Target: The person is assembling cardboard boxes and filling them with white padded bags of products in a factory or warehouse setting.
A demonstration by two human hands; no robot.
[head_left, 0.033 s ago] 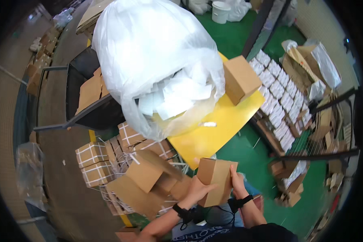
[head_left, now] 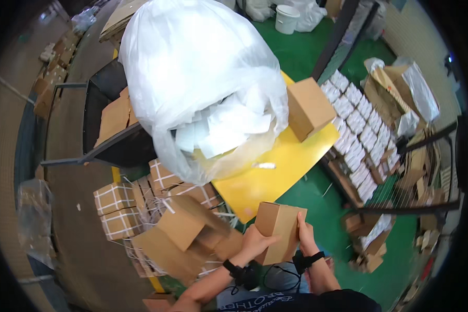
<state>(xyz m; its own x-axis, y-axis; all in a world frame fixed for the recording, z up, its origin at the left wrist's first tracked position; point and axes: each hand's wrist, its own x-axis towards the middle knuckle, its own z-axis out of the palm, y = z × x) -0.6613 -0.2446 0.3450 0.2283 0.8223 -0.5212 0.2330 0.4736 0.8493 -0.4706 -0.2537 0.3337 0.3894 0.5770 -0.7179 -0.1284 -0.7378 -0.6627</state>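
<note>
Between my two hands is a brown cardboard box (head_left: 280, 231), held in front of my body and slightly tilted. My left hand (head_left: 256, 243) grips its left side, thumb lying across the front face. On the opposite side my right hand (head_left: 306, 236) presses with its fingers along the edge. Beyond the box lies a yellow tabletop (head_left: 301, 164). A large clear plastic bag (head_left: 203, 67) full of white pieces (head_left: 229, 127) rests there, its mouth toward me. Another cardboard box (head_left: 309, 109) stands at the table's right side.
To my left sits an open cardboard carton (head_left: 174, 244) near strapped cartons (head_left: 117, 210). A black cart (head_left: 125, 143) holding flat cardboard stands behind them. Rows of white wrapped packs (head_left: 356, 125) fill a rack at right. Farther off are a white bucket (head_left: 286, 20) and a scrap-filled carton (head_left: 369, 234).
The table, bag and cartons sit slightly lower and farther left in the picture. Both hands keep their hold on the box, almost unmoved.
</note>
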